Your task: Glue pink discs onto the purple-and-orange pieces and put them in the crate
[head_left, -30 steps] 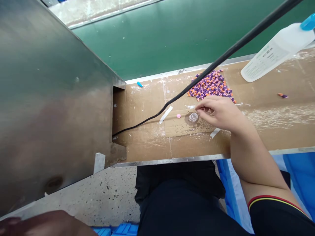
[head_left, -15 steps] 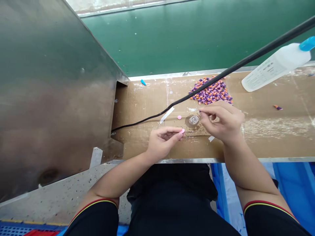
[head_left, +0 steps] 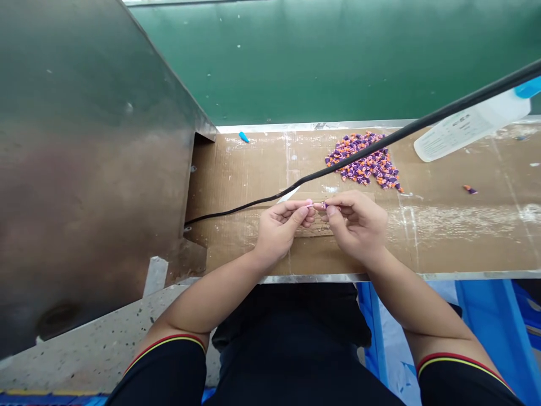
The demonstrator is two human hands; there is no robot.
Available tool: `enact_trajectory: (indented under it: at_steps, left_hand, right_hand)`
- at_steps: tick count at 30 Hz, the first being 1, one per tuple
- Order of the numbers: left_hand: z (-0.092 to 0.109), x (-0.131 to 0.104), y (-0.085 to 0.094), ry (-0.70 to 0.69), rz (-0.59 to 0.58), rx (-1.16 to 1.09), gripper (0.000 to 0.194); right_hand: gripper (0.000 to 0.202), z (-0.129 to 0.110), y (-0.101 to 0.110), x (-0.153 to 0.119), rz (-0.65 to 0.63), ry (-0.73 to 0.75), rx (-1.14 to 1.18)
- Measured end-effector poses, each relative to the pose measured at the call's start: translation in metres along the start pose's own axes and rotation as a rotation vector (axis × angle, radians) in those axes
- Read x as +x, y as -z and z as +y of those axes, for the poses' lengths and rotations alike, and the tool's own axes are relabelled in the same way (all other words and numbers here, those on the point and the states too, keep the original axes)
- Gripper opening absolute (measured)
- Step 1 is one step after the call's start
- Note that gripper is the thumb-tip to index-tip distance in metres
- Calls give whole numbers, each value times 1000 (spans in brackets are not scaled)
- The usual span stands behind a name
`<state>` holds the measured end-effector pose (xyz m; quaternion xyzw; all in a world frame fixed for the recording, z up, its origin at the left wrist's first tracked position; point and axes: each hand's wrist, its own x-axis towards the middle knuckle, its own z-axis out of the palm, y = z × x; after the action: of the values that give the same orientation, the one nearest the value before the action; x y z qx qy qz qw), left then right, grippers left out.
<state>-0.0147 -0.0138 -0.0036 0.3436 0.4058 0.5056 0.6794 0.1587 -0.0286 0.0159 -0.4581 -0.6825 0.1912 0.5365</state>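
Note:
My left hand pinches a small pink disc between thumb and fingertips. Right beside it, my right hand is closed on a tiny purple piece, held close to the disc's edge; whether the two touch is too small to tell. Behind the hands lies a heap of small purple and orange pieces on the cardboard-covered bench. The small clear round object and the loose pink disc from the earlier picture are hidden by my hands.
A black cable slants across the bench and over the heap. A white bottle with a blue top stands at the right. One loose purple-orange piece and a blue tip lie apart. A metal panel rises at left.
My right hand has come left with the purple piece, from beside the clear round object to my left fingertips. My left hand has risen slightly, keeping the pink disc. The view has shifted a little.

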Motion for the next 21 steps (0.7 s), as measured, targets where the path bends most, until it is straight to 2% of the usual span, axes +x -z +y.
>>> enact_trajectory:
  at_steps: [4,7,13,17,21]
  left_hand:
    - [-2,-2,0,1,45,-33,48]
    - [-3,-3,-1,12,36,-21,47]
    - [-2,-3,2,103,-19,16,51]
    - [-3,-2,4,197,-58,31,55]
    - [-2,1,4,189,-53,10,52]
  right_hand:
    - [9,-2,-7,-5,3,-137,104]
    - [9,-2,-8,-6,7,-178,119]
    - [9,3,-7,-4,-33,-109,51]
    - [12,4,-7,-1,-94,6,10]
    - [13,6,-5,-2,-67,8,-8]
